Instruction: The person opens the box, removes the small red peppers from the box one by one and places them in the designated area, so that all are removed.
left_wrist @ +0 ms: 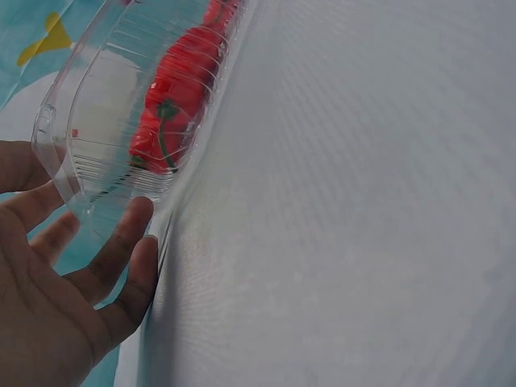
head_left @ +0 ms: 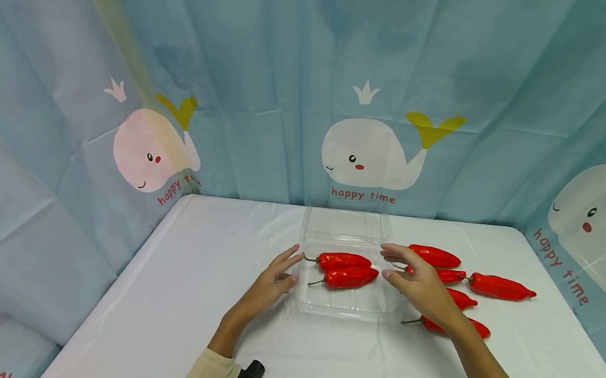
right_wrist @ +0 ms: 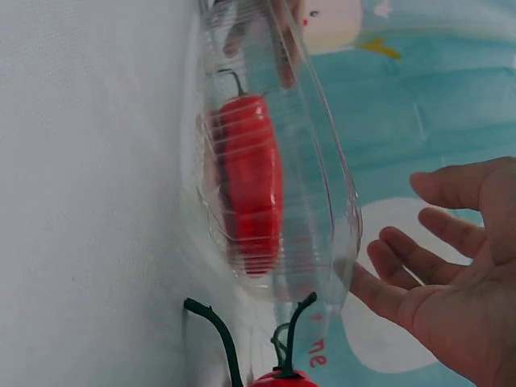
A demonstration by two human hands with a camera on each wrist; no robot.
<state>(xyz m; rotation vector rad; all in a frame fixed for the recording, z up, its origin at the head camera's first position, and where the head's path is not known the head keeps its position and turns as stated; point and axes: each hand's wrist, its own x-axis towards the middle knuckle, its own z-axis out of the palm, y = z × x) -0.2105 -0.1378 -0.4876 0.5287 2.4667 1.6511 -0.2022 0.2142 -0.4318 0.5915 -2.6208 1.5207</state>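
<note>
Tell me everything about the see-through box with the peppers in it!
The clear plastic box looks thin, shiny and ribbed along its walls. Its hinged lid lies open behind it, flat on the white table. Two red peppers with green stems lie side by side inside. The left hand touches its left edge; the right hand hovers by its right side.

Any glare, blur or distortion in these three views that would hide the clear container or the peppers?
Head view: even light, soft shadows, wide-angle bending at the edges; the clear container is faint against the white table, while the red peppers are sharp. Left wrist view: left hand close and soft, container ribs glint. Right wrist view: pepper seen through ribbed plastic looks wavy; right hand slightly blurred.
</note>
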